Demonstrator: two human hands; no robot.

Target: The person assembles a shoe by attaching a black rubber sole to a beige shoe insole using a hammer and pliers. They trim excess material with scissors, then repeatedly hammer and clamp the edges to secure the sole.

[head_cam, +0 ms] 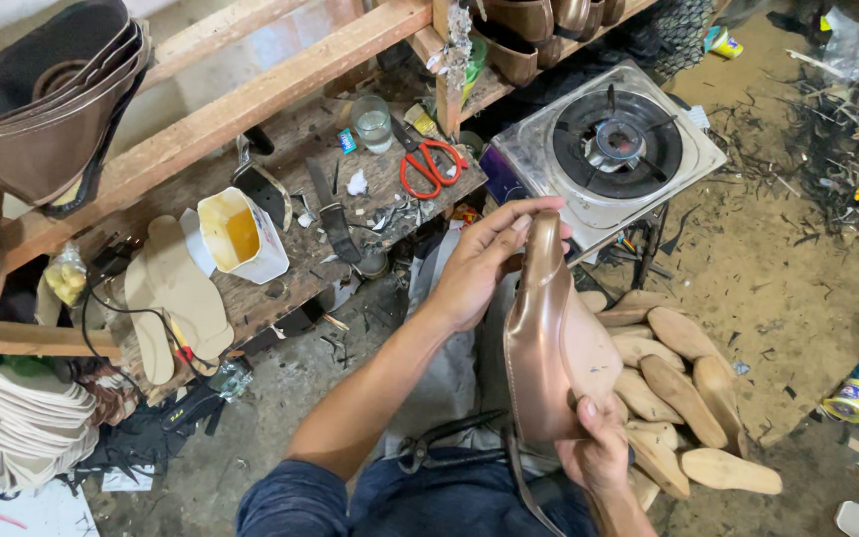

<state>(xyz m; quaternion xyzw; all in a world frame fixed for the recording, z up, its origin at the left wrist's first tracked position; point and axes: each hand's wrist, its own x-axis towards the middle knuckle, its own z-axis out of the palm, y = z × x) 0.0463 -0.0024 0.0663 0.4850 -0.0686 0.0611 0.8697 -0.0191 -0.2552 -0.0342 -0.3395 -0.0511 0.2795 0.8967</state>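
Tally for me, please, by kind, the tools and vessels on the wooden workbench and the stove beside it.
Orange-handled scissors: 1
Clear drinking glass: 1
White glue tub with yellow contents: 1
Single-burner metal gas stove: 1
Total: 4
The left hand and right hand each have a grip on the bronze leather shoe upper, which is not counted.

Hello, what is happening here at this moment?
A person sits over a cluttered workshop floor and holds a bronze shoe upper on its last with both bare hands: the left hand grips the top end, the right hand the lower end. Pincers lie on the lap, and wooden lasts lie piled beside.
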